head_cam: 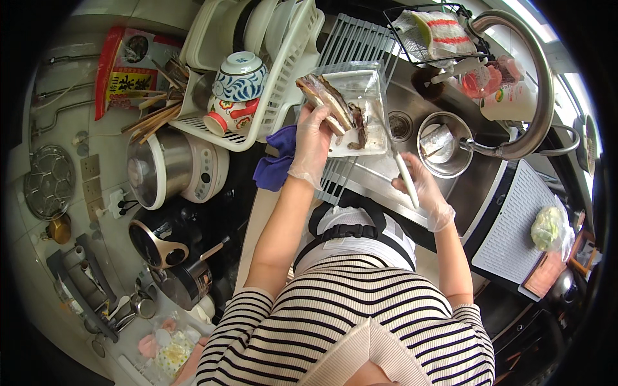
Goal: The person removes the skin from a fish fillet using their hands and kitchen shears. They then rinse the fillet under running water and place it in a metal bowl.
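Note:
My left hand, in a clear disposable glove, grips a piece of fish that looks split lengthwise. Beneath it a white tray in clear plastic film rests on the roll-up rack at the sink; dark fish scraps lie in it. At the tray's right edge, a knife with a white handle leans with its blade pointing away from me. My right hand, gloved too, is beside that handle with fingers apart; whether it touches is unclear. A steel bowl in the sink holds a silvery fish piece.
A curved faucet arches over the sink's right side. Left of the tray stand a dish rack with bowls and a purple cloth. A grey draining mat lies at right, with a bagged vegetable by it.

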A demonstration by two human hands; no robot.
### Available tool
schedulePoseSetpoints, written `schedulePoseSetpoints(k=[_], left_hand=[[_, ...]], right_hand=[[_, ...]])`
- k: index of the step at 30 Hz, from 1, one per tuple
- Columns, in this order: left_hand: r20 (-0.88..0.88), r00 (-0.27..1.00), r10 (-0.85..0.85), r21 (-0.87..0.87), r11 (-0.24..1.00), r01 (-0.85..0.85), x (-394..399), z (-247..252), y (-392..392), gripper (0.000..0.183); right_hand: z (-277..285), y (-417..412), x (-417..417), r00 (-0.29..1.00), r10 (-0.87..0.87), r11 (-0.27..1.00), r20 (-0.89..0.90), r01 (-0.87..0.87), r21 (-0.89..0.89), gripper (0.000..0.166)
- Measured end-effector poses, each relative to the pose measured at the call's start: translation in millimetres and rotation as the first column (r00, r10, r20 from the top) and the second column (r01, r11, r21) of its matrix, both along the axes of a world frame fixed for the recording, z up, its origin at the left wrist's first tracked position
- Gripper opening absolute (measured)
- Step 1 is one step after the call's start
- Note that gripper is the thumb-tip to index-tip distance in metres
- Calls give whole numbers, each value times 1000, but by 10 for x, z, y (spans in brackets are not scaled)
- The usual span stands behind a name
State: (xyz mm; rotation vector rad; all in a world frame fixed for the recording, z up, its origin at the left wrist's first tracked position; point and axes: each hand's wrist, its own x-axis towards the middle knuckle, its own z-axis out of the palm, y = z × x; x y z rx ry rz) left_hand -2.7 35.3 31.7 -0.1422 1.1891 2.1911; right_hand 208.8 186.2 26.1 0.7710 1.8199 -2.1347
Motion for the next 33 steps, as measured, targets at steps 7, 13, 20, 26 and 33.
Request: schedulePoseSetpoints(k=[7, 13, 20, 26, 33], left_hand=[[-69, 996, 60, 4, 998, -60, 92, 40, 117, 35], [-96, 992, 76, -44, 996, -81, 286, 19, 74, 35], [-106, 991, 81, -79, 993, -90, 433, 41, 59, 36], [-149, 988, 44, -127, 990, -63, 472, -4, 7, 39], [-189, 980, -59, -198, 980, 21, 524, -8, -62, 47]], right_hand=[[109, -46, 169, 986, 155, 986, 60, -158, 47, 61], [143, -145, 3, 988, 154, 985, -28, -152, 86, 64], [159, -190, -138, 992, 125, 991, -29, -124, 48, 66], [60, -217, -59, 995, 94, 989, 13, -92, -116, 63], [-4, -212, 0, 991, 126, 989, -34, -128, -73, 62]])
